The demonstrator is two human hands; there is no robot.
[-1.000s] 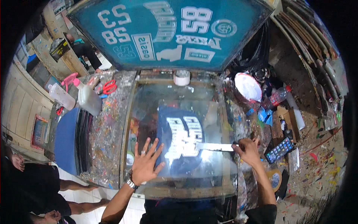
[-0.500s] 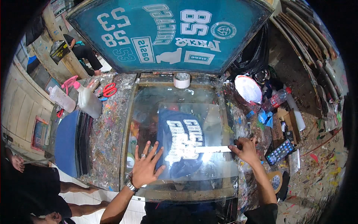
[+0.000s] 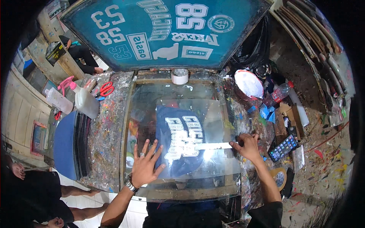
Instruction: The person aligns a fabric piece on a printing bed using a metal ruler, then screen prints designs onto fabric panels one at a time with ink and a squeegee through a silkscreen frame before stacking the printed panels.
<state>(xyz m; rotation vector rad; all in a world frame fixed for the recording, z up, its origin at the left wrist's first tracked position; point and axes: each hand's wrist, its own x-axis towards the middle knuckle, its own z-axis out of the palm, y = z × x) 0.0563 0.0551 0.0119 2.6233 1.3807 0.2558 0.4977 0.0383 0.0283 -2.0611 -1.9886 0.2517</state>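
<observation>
Roughly in the middle of the glass tabletop (image 3: pixel 152 91) lies a dark blue cloth piece (image 3: pixel 167 117) with white lettering, together with a clear sheet (image 3: pixel 218 114); which of the two is on top is hard to tell. The person's right hand (image 3: pixel 247 147) pinches the right end of a thin white strip (image 3: pixel 215 146), whose other end reaches the lettering. The left hand (image 3: pixel 146 167) is palm down with fingers spread, its thumb over the cloth's left edge, and a metal watch (image 3: pixel 131 185) circles the wrist. Beyond the cloth, a white roll of tape (image 3: pixel 180 77) stands below a tilted teal screen (image 3: pixel 163 45). To the left are red-handled scissors (image 3: pixel 107 89), two plastic bottles and a stack of cloth pieces (image 3: pixel 65 144); to the right, a tub (image 3: pixel 249 84) with white contents, a lit phone (image 3: pixel 283 148) and a brown tape roll (image 3: pixel 279 179).
</observation>
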